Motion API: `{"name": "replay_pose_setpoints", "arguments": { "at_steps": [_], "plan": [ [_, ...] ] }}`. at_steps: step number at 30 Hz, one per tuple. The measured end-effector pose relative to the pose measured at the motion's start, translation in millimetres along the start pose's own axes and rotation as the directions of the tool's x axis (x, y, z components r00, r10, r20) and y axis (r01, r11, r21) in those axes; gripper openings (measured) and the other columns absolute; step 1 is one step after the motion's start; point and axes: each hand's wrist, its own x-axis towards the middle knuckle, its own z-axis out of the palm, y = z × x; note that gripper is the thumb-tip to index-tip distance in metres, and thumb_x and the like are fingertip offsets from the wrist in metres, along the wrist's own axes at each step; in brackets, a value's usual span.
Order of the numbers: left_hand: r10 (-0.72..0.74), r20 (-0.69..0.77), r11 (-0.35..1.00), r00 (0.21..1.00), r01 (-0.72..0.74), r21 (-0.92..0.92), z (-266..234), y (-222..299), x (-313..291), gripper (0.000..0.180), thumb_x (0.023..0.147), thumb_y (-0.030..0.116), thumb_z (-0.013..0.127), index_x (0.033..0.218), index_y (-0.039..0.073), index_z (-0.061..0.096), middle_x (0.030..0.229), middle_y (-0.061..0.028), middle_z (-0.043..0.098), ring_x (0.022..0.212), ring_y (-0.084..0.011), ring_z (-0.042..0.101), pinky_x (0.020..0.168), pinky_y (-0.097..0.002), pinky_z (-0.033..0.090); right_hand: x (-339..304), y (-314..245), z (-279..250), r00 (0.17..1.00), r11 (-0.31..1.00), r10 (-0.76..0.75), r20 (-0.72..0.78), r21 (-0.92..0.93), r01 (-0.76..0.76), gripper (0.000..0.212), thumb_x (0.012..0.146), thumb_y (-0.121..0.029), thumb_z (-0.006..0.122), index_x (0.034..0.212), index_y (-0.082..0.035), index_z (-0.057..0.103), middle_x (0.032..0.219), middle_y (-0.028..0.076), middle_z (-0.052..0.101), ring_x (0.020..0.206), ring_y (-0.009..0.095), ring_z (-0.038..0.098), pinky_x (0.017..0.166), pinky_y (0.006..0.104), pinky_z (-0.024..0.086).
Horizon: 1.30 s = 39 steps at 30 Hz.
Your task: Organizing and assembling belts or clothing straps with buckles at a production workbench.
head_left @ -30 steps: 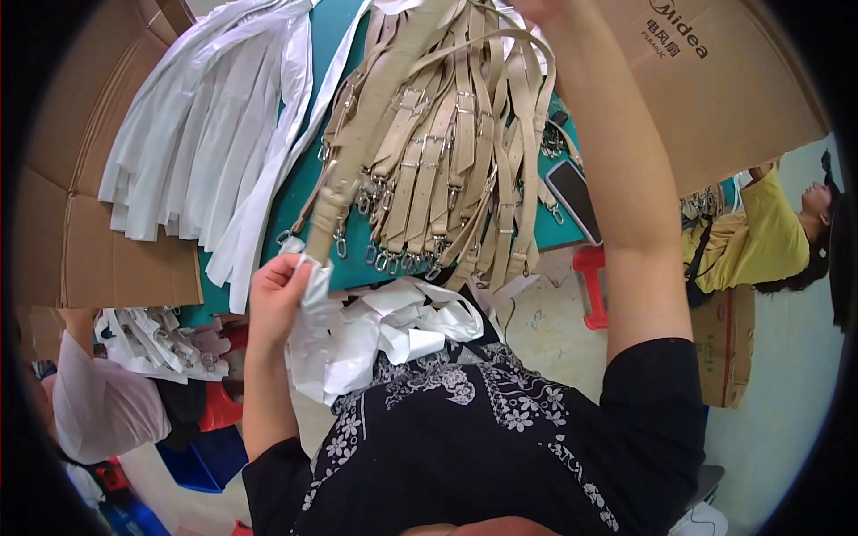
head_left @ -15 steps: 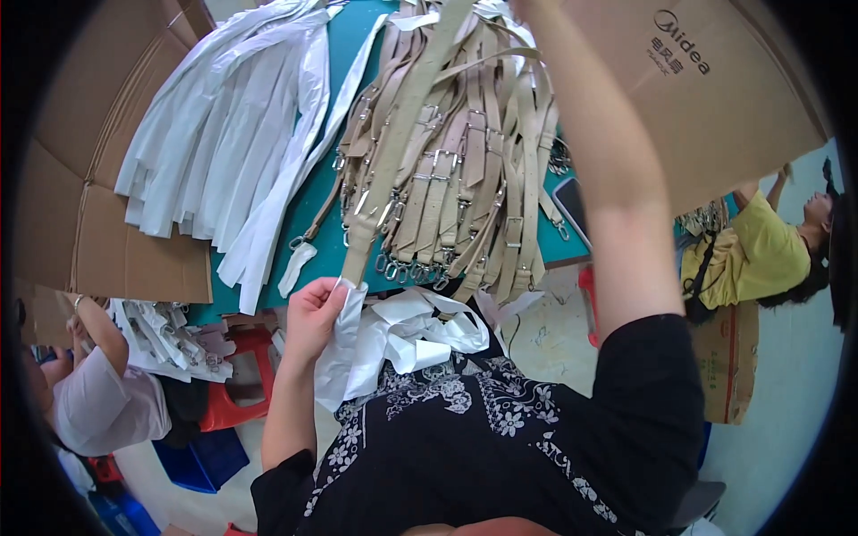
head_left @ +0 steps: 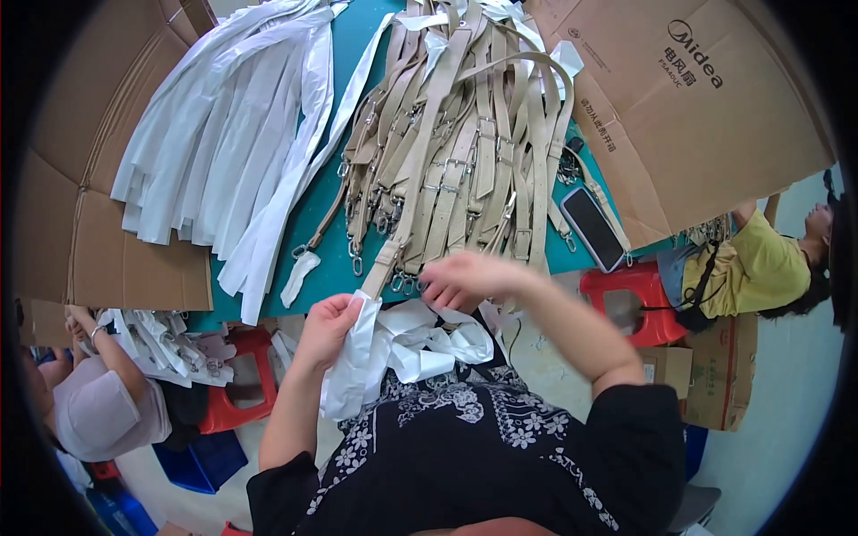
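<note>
Beneath the pile of tan straps (head_left: pixel 456 205) stretches the green table (head_left: pixel 357 36), loaded from side to side. Right of the pile looms a big brown cardboard box (head_left: pixel 697 152); left of it, long white plastic strips (head_left: pixel 214 134) fan out toward the person. Beyond the pile's near right corner, down on the floor, there's a red stool (head_left: pixel 657 286). On the pile's near side, loose white wrapping (head_left: pixel 424 348) heaps up in front of the black shirt. And look at this single tan strap (head_left: pixel 413 210): its long axis runs over the pile's left half, from the far end straight toward the person, slanting slightly left, its near end vanishing at a white cover (head_left: pixel 357 348). The left hand (head_left: pixel 331 326) is the nearer one, right at that end, just off the pile's near edge, thumb and fingers pinching the cover. The right hand (head_left: pixel 465 277) hovers by the pile's near edge, right of the strap and apart from it, fingers curled, partly blurred; can't tell whether it grips anything. Right of the pile lies a dark-screened phone (head_left: pixel 594 228); silver clasps (head_left: pixel 407 284) line its near edge, some between the hands.
</note>
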Motion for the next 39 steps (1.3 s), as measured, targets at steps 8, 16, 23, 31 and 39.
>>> {"name": "replay_pose_setpoints", "arguments": {
  "at_steps": [8,16,23,31,39],
  "plan": [
    [0.143,-0.098,0.978,0.985,-0.125,0.165,-13,-16,-24,0.014,0.09,0.014,0.058,0.097,0.002,0.058,0.08,-0.001,0.063,0.065,-0.0033,0.053,0.057,-0.0176,0.041,62,-2,67,0.928,0.819,-0.195,-0.316,0.468,0.332,0.021,0.087,-0.026,0.06,0.094,-0.006,0.058,0.09,0.004,0.062,0.078,0.012,0.061,0.063,0.0243,0.05],
    [0.372,-0.291,0.926,0.882,-0.333,0.176,-7,-9,-27,0.008,0.09,0.011,0.057,0.086,0.004,0.055,0.085,-0.0006,0.061,0.066,-0.0019,0.046,0.061,-0.0162,0.037,53,-19,79,0.897,0.846,-0.431,-0.101,0.3,0.441,0.034,0.078,-0.016,0.067,0.108,-0.003,0.056,0.091,0.006,0.063,0.08,0.011,0.06,0.07,0.024,0.048],
    [0.376,-0.184,0.927,0.908,-0.366,0.086,-22,-21,-17,0.007,0.086,0.009,0.061,0.088,0.002,0.063,0.092,-0.0025,0.064,0.075,-0.0047,0.053,0.069,-0.0176,0.042,45,-18,73,0.961,0.943,-0.267,-0.065,0.187,0.275,0.033,0.077,-0.017,0.069,0.105,-0.003,0.058,0.091,0.004,0.063,0.079,0.01,0.058,0.07,0.0249,0.048],
    [0.434,-0.221,0.87,0.873,-0.342,0.355,-13,-6,-19,0.01,0.083,0.006,0.064,0.088,-0.002,0.066,0.081,-0.0016,0.064,0.071,-0.0068,0.054,0.066,-0.0195,0.043,52,-11,78,0.947,0.946,-0.318,0.044,0.073,0.315,0.033,0.075,-0.015,0.071,0.104,-0.002,0.059,0.09,0.003,0.062,0.082,0.01,0.057,0.073,0.0243,0.046],
    [0.271,-0.31,0.956,0.911,-0.217,0.2,-8,3,-11,0.012,0.078,0.012,0.069,0.084,0.002,0.07,0.076,0.0013,0.064,0.068,-0.0044,0.053,0.062,-0.0184,0.041,48,-26,58,0.929,0.936,-0.328,-0.169,0.073,0.344,0.032,0.09,-0.033,0.056,0.098,-0.003,0.066,0.09,0.002,0.065,0.078,0.009,0.055,0.072,0.0232,0.045]
  ]
}}
